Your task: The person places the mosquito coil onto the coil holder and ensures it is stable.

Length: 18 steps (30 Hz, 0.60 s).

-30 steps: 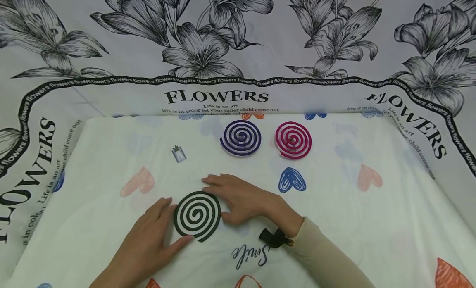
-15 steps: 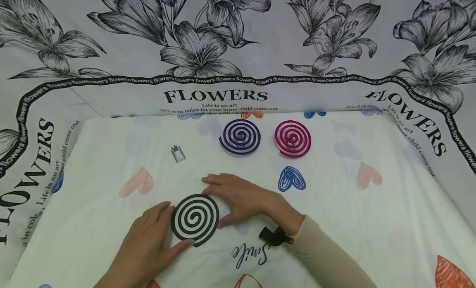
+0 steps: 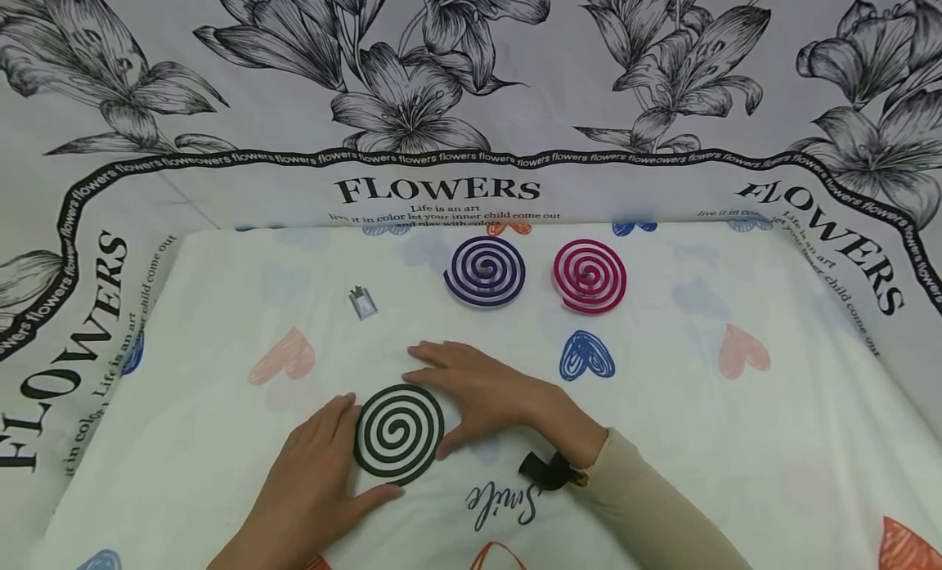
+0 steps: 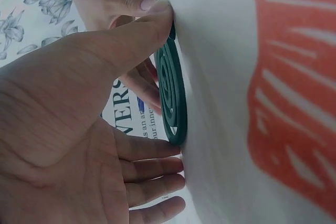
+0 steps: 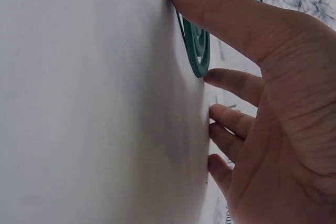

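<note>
A dark green mosquito coil (image 3: 423, 433) lies flat on the white printed cloth between both hands. My left hand (image 3: 312, 464) rests on the cloth at its left, index fingertip at the coil's left edge and thumb at its near edge. From the right, my right hand (image 3: 482, 390) touches the rim with thumb and index finger, the other fingers spread on the cloth. Both wrist views show fairly straight fingers at the coil's rim. The coil's outer tail end is hidden by the left thumb in the head view.
Farther back sit a purple coil (image 3: 486, 302) and a magenta coil (image 3: 591, 309), side by side. To their left lies a small silvery metal piece (image 3: 363, 303) with prongs. A flower-printed cloth (image 3: 280, 181) rises behind the surface.
The green coil has turned a little clockwise between my fingers and shifted slightly toward me. The whole head view has swung slightly left. Both hands stay around the rim.
</note>
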Tool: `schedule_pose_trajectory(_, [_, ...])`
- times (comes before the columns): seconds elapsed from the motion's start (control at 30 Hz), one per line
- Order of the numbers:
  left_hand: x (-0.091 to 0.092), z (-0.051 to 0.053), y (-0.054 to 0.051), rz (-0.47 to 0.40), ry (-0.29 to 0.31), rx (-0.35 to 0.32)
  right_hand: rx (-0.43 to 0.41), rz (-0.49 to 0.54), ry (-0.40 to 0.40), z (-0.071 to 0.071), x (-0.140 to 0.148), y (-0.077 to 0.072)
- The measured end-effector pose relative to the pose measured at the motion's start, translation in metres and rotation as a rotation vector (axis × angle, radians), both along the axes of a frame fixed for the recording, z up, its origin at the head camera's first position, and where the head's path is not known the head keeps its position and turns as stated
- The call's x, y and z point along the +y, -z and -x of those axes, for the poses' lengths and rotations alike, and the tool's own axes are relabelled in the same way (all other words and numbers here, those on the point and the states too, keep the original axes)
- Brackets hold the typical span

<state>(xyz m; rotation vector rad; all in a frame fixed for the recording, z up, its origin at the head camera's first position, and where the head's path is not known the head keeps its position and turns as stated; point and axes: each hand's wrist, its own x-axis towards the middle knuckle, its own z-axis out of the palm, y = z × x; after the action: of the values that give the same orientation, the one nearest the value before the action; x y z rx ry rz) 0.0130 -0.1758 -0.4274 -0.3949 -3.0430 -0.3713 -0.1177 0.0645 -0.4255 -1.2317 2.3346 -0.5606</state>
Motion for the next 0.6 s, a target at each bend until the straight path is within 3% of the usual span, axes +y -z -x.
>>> schedule_pose_trajectory(0.6, [0.0035, -0.0012, 0.0015, 0.009, -0.021, -0.048, 0.009, -0.009, -0.001, -0.0017, 0.0009, 0.0020])
